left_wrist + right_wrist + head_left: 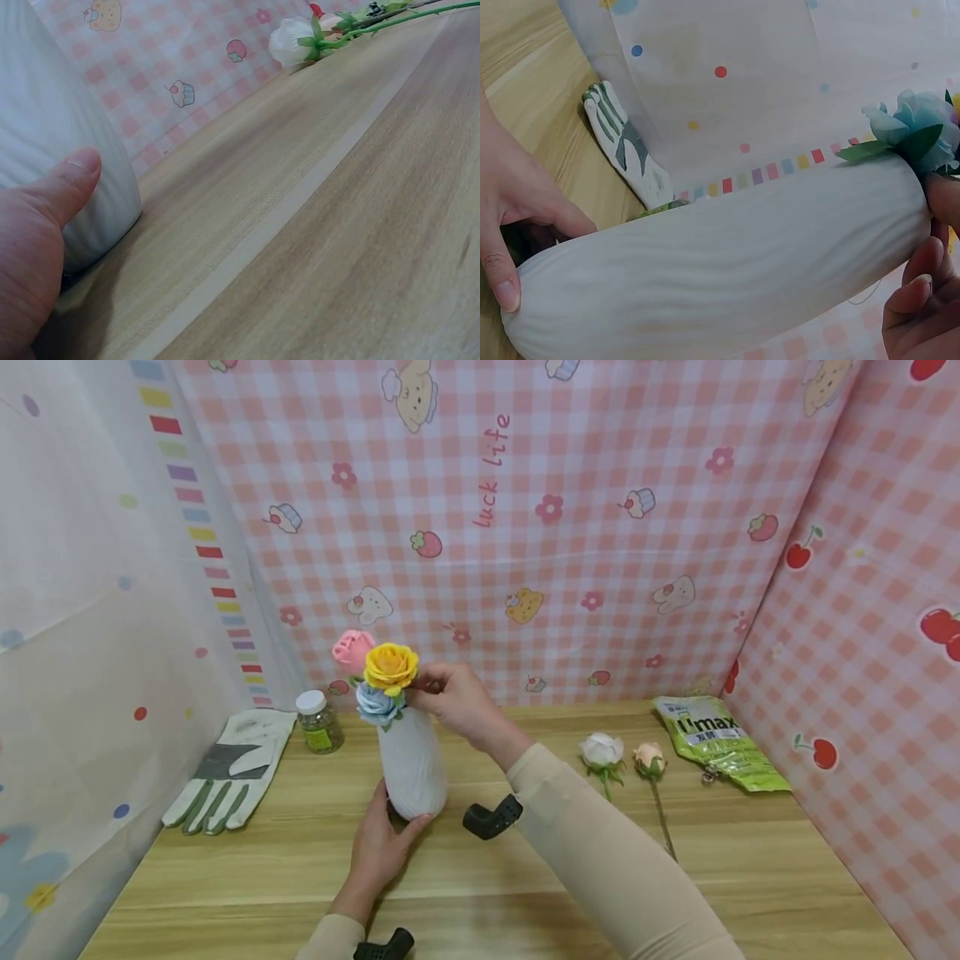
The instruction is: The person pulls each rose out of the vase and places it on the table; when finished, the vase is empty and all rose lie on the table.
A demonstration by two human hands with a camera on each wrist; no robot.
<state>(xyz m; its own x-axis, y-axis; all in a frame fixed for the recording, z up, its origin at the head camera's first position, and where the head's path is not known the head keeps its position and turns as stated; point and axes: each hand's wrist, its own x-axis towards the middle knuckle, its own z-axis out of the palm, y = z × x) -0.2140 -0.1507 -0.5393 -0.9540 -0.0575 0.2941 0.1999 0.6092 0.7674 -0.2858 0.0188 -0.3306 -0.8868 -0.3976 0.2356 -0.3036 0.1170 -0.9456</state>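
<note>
A ribbed white vase [412, 762] stands upright on the wooden table [525, 885]. It holds a pink rose [351, 650], a yellow rose [391, 667] and a blue rose [377, 702]. My left hand [380, 845] grips the vase's base, thumb on its side [71, 180]. My right hand [450, 693] pinches at the yellow rose's stem by the vase's mouth [922, 187]. A white rose [602, 752] and a peach rose [649, 760] lie on the table to the right.
A white and grey work glove [228, 768] lies at the left, a small jar with a white lid [318, 721] behind it. A green packet [718, 742] sits at the back right. Checked cloth walls enclose the table on three sides.
</note>
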